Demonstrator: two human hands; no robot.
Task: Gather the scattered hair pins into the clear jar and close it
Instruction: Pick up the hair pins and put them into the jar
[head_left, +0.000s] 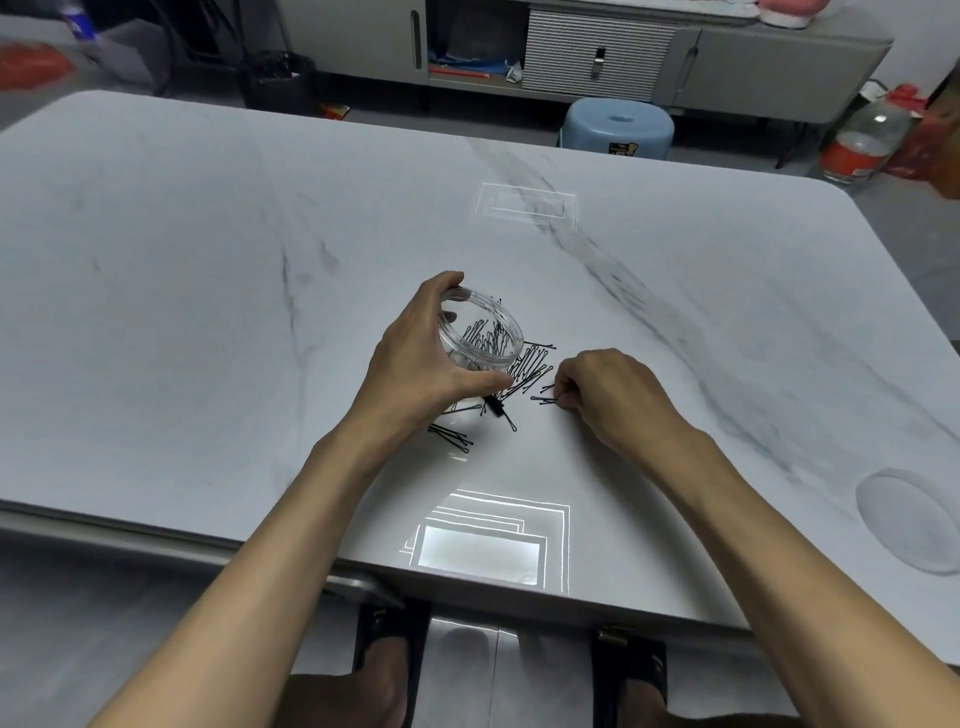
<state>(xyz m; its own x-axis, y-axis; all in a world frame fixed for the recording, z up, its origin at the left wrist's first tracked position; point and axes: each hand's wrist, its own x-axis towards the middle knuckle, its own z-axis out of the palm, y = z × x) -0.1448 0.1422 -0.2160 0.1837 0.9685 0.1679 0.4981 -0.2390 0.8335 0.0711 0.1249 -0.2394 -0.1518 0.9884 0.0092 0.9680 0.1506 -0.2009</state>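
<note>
Partway: left hand (415, 364) grips the tilted clear jar (483, 338) already holding some, right hand (608, 395) at its 4 o'clock pinches 1 hair pin (543, 399), many loose pins (530, 364) remain, lid (906, 519) off.

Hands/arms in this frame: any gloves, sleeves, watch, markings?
None visible. Left hand and right hand are bare, with no gloves or rings. Left forearm and right forearm are bare to the frame edge, with no sleeves, watch, bands or markings.

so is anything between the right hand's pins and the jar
Nothing visible does: the jar in the left hand is open, and only loose hair pins lie between it and the right hand.
</note>
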